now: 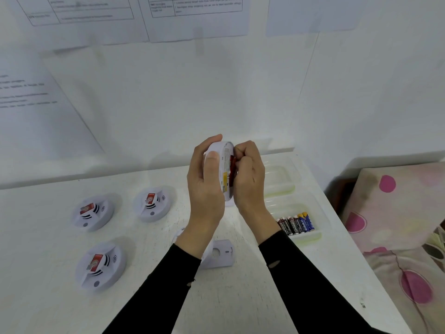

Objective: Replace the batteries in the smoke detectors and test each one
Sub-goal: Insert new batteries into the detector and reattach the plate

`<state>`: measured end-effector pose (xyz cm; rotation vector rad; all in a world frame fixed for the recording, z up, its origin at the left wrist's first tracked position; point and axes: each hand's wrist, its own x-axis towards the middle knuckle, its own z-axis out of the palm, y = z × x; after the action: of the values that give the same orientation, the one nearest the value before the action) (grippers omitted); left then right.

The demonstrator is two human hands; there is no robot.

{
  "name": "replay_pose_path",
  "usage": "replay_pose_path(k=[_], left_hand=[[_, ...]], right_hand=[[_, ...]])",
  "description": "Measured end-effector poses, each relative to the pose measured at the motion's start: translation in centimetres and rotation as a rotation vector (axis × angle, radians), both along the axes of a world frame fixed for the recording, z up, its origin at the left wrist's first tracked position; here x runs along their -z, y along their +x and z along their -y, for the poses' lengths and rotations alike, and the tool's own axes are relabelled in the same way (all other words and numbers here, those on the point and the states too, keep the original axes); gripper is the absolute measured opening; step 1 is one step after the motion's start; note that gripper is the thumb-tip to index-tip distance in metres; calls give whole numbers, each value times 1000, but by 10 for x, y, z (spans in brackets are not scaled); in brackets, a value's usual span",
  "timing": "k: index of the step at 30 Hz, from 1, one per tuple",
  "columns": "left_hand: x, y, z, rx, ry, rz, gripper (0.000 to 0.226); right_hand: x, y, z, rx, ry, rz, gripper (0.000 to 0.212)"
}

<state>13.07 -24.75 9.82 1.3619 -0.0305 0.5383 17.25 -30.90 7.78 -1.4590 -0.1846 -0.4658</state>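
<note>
My left hand (204, 182) grips a white round smoke detector (225, 165), held on edge above the table with its back side turned right. My right hand (249, 174) is curled against that back, fingers pressed on a red battery (232, 166) sitting in the detector. Three more white detectors with red stickers lie face up on the table to the left: one at the back left (92, 212), one at the back middle (153, 203), one at the front left (100, 265). A clear tray (310, 233) to the right holds several batteries (295, 222).
A white mounting plate (220, 253) lies on the white table (240, 297) below my wrists. A second clear tray (280, 175) stands behind the battery tray. Printed sheets hang on the wall behind. A pink spotted bedcover (397, 225) lies beyond the table's right edge.
</note>
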Motion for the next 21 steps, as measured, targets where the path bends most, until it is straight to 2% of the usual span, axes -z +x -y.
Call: replay_pose_path(k=[3,7,10,12,14,17,19,21], left_hand=[[-3,0,-1,2,45,28,44],[-6,3,-3,39,53,36,40],[-4,8,-10,76,6,1,39],[-6,11,-16,151,-96,-58,42],[-7,12,-21,216,-255,-130,43],[-2,14,-27,260,-442,-219,45],[4,14,-31,297,-533,-246,48],[7,12,-35,362,-593,-268,49]], right_hand=[[-3,-3,6,-26,-2,13,15],[-11,-7,17,-70,-5,13,14],[-15,-10,26,-110,-24,-6,5],[-17,-7,36,-177,0,-59,12],[-20,0,47,-247,130,-122,14],[-17,25,67,-171,264,-202,14],[0,52,82,-54,123,-306,13],[21,76,95,7,-173,-435,10]])
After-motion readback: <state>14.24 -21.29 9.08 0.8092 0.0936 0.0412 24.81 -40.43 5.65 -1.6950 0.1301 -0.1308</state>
